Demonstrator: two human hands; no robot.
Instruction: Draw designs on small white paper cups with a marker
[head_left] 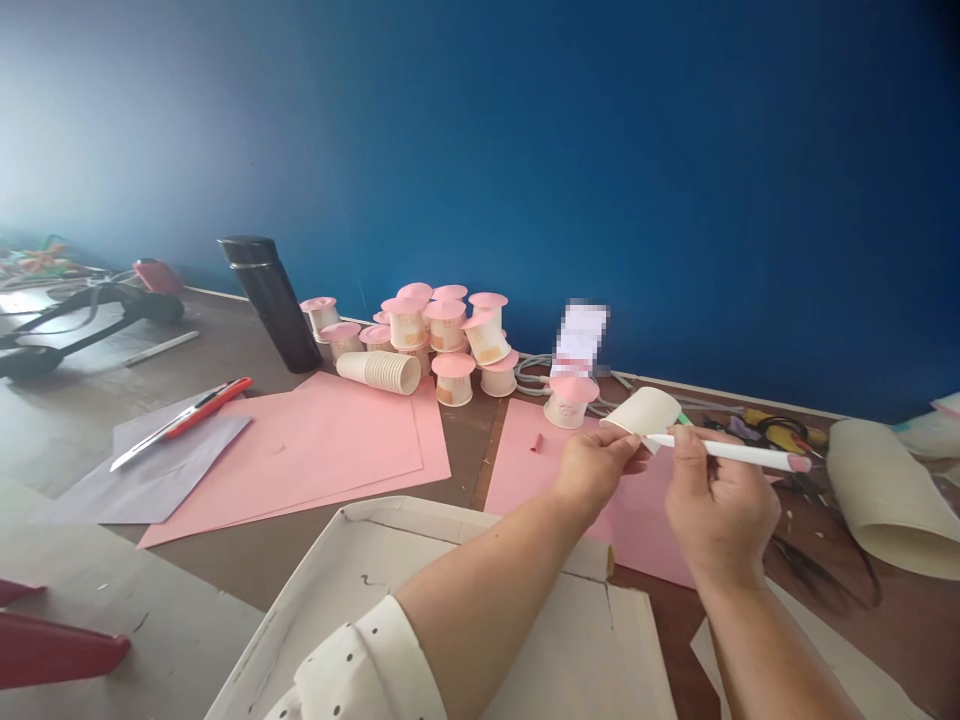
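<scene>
My left hand (596, 468) is closed around a small white paper cup (646, 410), held on its side above a pink paper sheet (645, 520). My right hand (720, 500) grips a white pen with a pink end (739, 454), its tip touching the cup's rim. A small red pen cap (537, 442) lies on the pink sheet just left of my hands. Behind them stands one cup with a pink lid (570, 400).
A pile of pink-lidded cups (442, 335) and a lying stack of plain cups (381, 371) sit by the blue wall, beside a black flask (271, 302). A red utility knife (184, 420) lies on grey paper. Scissors (817, 570), rolled card (885, 495) and a cardboard tray (360, 560) surround me.
</scene>
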